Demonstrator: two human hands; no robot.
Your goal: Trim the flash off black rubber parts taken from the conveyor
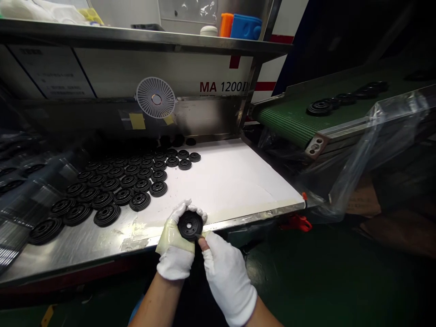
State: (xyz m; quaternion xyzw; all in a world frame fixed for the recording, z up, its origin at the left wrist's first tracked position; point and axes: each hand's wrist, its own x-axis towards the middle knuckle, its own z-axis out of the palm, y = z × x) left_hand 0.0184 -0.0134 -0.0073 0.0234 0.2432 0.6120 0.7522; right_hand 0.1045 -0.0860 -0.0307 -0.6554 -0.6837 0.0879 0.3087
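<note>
A round black plastic wheel with a small centre hole is gripped in my left hand, just past the table's front edge. That hand wears a white glove with yellowish tape round the palm, and its fingers wrap the wheel's far rim. At the wheel's lower right rim is my gloved right hand, closed, with a bare thumb tip showing. A small dark thing seems pinched in it; its kind is hidden. Many similar black wheels lie in rows on the table's left half.
A white sheet covers part of the metal table. Behind stands a small fan under a metal shelf. On the right, a green conveyor belt carries more black wheels. Stacked clear plastic trays lean at left.
</note>
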